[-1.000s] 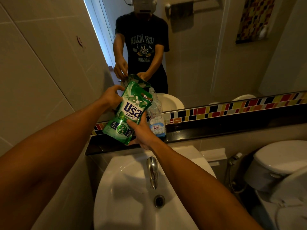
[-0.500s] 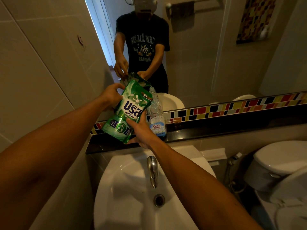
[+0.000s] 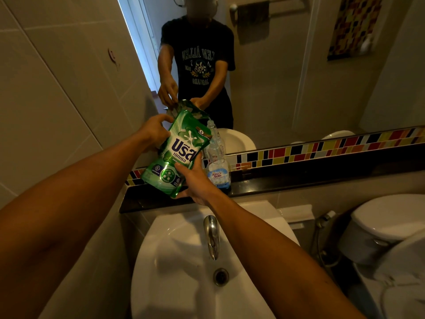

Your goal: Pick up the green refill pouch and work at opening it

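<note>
Nothing much has shifted: left hand (image 3: 153,132) still grips the green detergent refill pouch (image 3: 178,153) at its ten o'clock corner, right hand (image 3: 195,180) clasping its five o'clock base, above the black ledge (image 3: 299,180), clear bottle (image 3: 217,166) just behind.

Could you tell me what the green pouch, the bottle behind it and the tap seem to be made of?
Pouch: glossy printed plastic film, probably; it creases and glints where the left hand and right hand grip it.
Bottle: clear plastic, likely; see-through ribbed body with a paper or film label.
Tap: polished metal, chrome-like; it shows bright reflections.
</note>
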The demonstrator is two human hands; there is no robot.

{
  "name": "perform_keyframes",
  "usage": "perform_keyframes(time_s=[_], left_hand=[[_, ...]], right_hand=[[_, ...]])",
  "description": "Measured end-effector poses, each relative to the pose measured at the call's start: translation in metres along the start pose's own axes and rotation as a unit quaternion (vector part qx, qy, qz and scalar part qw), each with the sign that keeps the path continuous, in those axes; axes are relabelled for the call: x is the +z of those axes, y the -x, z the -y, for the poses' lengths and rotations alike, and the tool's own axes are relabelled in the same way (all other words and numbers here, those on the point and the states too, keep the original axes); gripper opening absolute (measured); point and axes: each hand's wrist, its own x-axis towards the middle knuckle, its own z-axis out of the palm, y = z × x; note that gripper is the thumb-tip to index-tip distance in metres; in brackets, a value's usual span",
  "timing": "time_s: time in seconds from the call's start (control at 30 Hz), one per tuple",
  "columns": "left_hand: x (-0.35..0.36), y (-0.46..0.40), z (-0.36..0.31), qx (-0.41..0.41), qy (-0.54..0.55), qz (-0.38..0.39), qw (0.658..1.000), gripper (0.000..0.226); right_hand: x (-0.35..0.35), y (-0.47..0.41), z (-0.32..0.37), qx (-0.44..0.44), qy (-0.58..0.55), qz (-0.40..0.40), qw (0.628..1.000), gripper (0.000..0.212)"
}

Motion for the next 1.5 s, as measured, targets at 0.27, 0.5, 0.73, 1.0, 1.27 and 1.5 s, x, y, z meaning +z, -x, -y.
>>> perform_keyframes(time_s=[0.27, 0.5, 0.73, 1.0, 1.27, 1.5], left_hand=[[-0.0009, -0.0014, 0.0005, 0.003, -0.002, -0.003, 1.0, 0.047], [-0.0037, -0.0027, 0.0, 0.011, -0.015, -0.003, 1.0, 0.047], [-0.003, -0.0018, -0.0029, 0.011, -0.008, -0.001, 1.0, 0.047], [-0.0046, -0.0036, -0.003, 0.01, -0.013, 0.004, 1.0, 0.048], [-0.0067, -0.0061, -0.0032, 0.01, -0.026, 0.002, 1.0, 0.046], [-0.0063, -0.0059, -0.0042, 0.006, -0.02, 0.001, 1.0, 0.046]], right_hand=[[0.002, 0.0009, 0.0019, 0.005, -0.005, 0.0, 1.0, 0.068], [0.0042, 0.0002, 0.0029, 0.006, -0.008, -0.002, 1.0, 0.068], [0.0044, -0.0023, 0.0025, 0.009, -0.013, 0.0, 1.0, 0.071], [0.0046, -0.0035, 0.0018, 0.003, -0.012, 0.0, 1.0, 0.07], [0.005, -0.0038, 0.0026, 0.001, -0.015, 0.003, 1.0, 0.069], [0.0068, -0.0052, 0.0031, 0.005, -0.018, -0.003, 1.0, 0.072]])
